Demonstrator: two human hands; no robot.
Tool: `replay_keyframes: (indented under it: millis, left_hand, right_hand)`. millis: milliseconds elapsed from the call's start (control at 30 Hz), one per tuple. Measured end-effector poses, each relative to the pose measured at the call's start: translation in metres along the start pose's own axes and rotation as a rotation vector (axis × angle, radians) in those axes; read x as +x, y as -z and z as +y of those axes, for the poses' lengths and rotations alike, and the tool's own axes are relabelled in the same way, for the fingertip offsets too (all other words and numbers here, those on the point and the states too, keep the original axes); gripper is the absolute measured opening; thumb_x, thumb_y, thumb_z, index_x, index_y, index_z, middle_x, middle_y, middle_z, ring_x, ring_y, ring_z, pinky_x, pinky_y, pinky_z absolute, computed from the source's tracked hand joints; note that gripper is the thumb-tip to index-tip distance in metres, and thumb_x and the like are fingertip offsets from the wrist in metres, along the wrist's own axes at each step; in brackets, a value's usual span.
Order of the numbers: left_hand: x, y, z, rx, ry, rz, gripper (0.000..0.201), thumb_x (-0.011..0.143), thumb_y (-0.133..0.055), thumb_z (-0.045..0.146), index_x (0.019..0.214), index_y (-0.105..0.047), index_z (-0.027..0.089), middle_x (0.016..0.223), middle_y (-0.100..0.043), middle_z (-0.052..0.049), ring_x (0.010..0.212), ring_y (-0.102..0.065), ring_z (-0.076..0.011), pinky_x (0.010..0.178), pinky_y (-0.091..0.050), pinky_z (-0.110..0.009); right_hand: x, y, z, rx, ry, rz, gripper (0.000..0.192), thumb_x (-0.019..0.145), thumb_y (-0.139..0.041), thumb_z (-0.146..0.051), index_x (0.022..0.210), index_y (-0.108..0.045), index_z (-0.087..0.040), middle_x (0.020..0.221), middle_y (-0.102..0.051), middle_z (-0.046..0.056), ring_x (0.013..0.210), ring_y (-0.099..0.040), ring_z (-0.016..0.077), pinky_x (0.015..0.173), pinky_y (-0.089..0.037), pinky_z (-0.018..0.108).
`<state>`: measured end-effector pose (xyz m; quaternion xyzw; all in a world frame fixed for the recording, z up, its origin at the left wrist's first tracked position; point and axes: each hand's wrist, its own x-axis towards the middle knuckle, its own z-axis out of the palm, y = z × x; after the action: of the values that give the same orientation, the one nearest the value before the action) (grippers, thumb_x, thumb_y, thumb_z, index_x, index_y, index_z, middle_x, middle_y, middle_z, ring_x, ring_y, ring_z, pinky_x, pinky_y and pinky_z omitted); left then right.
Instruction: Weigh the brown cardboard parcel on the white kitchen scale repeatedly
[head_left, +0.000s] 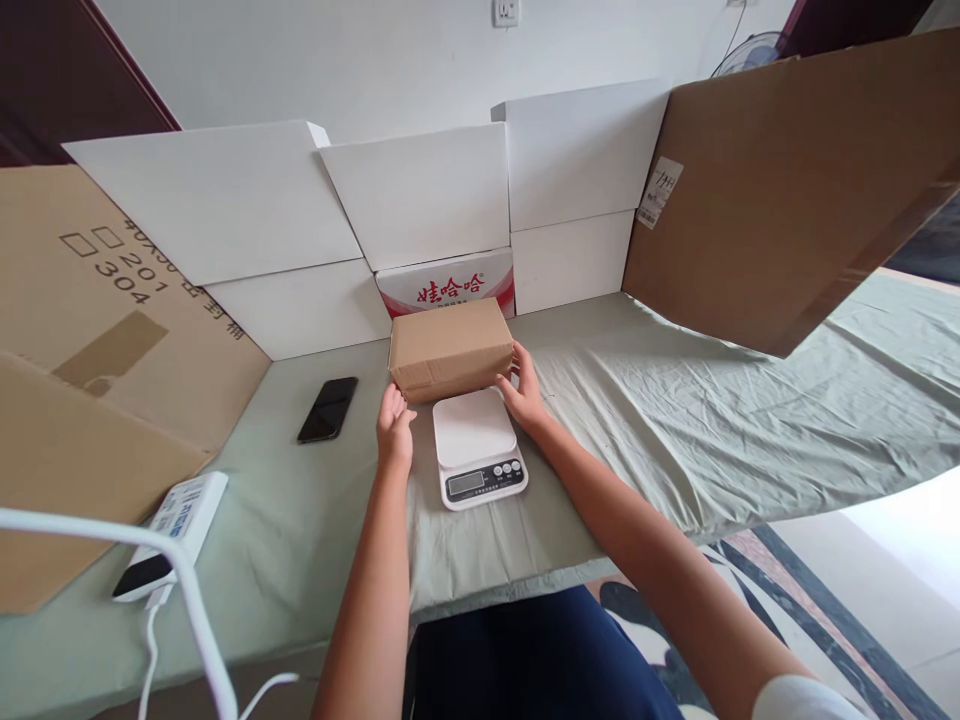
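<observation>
A black rectangular phone [328, 409] lay on the green-clothed tabletop [675, 430]; a white power bank [174, 536] sat near its left edge, white cardboard panels [420, 195] behind.

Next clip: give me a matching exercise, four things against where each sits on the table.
Things:
1. brown box
2. kitchen scale
3. black phone
4. white power bank

Places:
A. near the table's front left edge, with a cable attached
B. lying flat, left of the left hand
C. between both hands, the right hand on its side
D. in front of the box, between the forearms

Pairs: 1-C, 2-D, 3-B, 4-A
</observation>
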<state>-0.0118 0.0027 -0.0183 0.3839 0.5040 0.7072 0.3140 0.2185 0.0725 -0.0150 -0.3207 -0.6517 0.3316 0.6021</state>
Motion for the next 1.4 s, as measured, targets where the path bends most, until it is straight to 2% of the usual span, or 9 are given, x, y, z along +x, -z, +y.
replay_keyframes:
  millis: [100, 200, 333, 467, 633, 833, 967, 1200, 1400]
  left_hand:
    - [-0.019, 0.008, 0.009, 0.025, -0.046, -0.032, 0.078, 0.07, -0.065, 0.022, 0.148, -0.054, 0.02, 0.156, -0.051, -0.017, 0.15, -0.039, -0.0368, 0.12, -0.036, -0.049]
    - [-0.051, 0.022, 0.015, 0.095, -0.104, -0.097, 0.078, 0.074, -0.067, 0.02, 0.151, -0.051, 0.021, 0.156, -0.051, -0.015, 0.15, -0.04, -0.0357, 0.123, -0.033, -0.049]
    - [-0.094, 0.036, 0.016, 0.166, -0.133, -0.113, 0.075, 0.081, -0.066, 0.022, 0.154, -0.047, 0.021, 0.157, -0.051, -0.015, 0.149, -0.042, -0.0354, 0.123, -0.033, -0.05]
    - [-0.114, 0.039, 0.015, 0.174, -0.125, -0.102, 0.075, 0.083, -0.067, 0.025, 0.155, -0.048, 0.022, 0.156, -0.051, -0.015, 0.148, -0.043, -0.0373, 0.122, -0.034, -0.052]
    - [-0.12, 0.039, 0.015, 0.189, -0.083, -0.116, 0.074, 0.082, -0.066, 0.023, 0.154, -0.049, 0.02, 0.154, -0.054, -0.015, 0.147, -0.044, -0.0365, 0.122, -0.035, -0.051]
    - [-0.118, 0.041, 0.013, 0.234, -0.089, -0.116, 0.075, 0.084, -0.064, 0.028, 0.157, -0.045, 0.019, 0.154, -0.053, -0.016, 0.147, -0.044, -0.0368, 0.121, -0.036, -0.053]
    - [-0.116, 0.043, 0.011, 0.21, -0.067, -0.096, 0.077, 0.081, -0.065, 0.026, 0.155, -0.048, 0.018, 0.152, -0.055, -0.017, 0.145, -0.046, -0.0372, 0.12, -0.037, -0.053]
    - [-0.124, 0.037, 0.019, 0.186, -0.055, -0.058, 0.073, 0.082, -0.063, 0.022, 0.153, -0.05, 0.017, 0.15, -0.058, -0.017, 0.145, -0.046, -0.036, 0.121, -0.036, -0.053]
    - [-0.126, 0.04, 0.017, 0.179, -0.072, -0.038, 0.073, 0.082, -0.064, 0.022, 0.153, -0.05, 0.018, 0.151, -0.057, -0.018, 0.144, -0.048, -0.037, 0.12, -0.037, -0.054]
  right_hand:
    - [-0.009, 0.012, -0.02, -0.029, 0.099, -0.003, 0.065, 0.093, -0.06, -0.05, 0.151, -0.039, -0.029, 0.146, -0.049, 0.013, 0.129, -0.052, 0.0316, 0.11, -0.046, 0.049]
    - [-0.023, 0.024, -0.04, -0.067, 0.14, -0.007, 0.058, 0.095, -0.057, -0.052, 0.147, -0.042, -0.03, 0.141, -0.05, 0.012, 0.124, -0.053, 0.0314, 0.106, -0.048, 0.049]
    - [-0.047, 0.036, -0.056, -0.074, 0.122, 0.002, 0.053, 0.096, -0.055, -0.054, 0.143, -0.044, -0.032, 0.134, -0.051, 0.012, 0.121, -0.053, 0.032, 0.105, -0.049, 0.051]
    - [-0.068, 0.042, -0.063, -0.073, 0.07, 0.012, 0.05, 0.096, -0.055, -0.055, 0.14, -0.045, -0.034, 0.132, -0.049, 0.011, 0.121, -0.052, 0.0323, 0.105, -0.049, 0.052]
    - [-0.077, 0.047, -0.065, -0.115, 0.049, 0.026, 0.047, 0.096, -0.053, -0.057, 0.136, -0.044, -0.033, 0.13, -0.048, 0.011, 0.122, -0.051, 0.0317, 0.102, -0.049, 0.052]
    - [-0.076, 0.046, -0.066, -0.15, 0.018, 0.007, 0.048, 0.095, -0.053, -0.058, 0.13, -0.043, -0.027, 0.126, -0.049, 0.011, 0.112, -0.054, 0.0287, 0.091, -0.054, 0.049]
    - [-0.076, 0.047, -0.067, -0.165, -0.005, 0.0, 0.048, 0.095, -0.052, -0.059, 0.129, -0.044, -0.027, 0.125, -0.049, 0.011, 0.115, -0.054, 0.0288, 0.094, -0.052, 0.049]
    - [-0.076, 0.048, -0.067, -0.168, -0.015, -0.001, 0.048, 0.095, -0.053, -0.059, 0.129, -0.045, -0.026, 0.125, -0.051, 0.012, 0.117, -0.054, 0.0299, 0.094, -0.052, 0.05]
    - [-0.075, 0.047, -0.065, -0.171, -0.022, -0.02, 0.049, 0.095, -0.054, -0.058, 0.131, -0.044, -0.026, 0.128, -0.053, 0.013, 0.118, -0.055, 0.0305, 0.093, -0.053, 0.05]
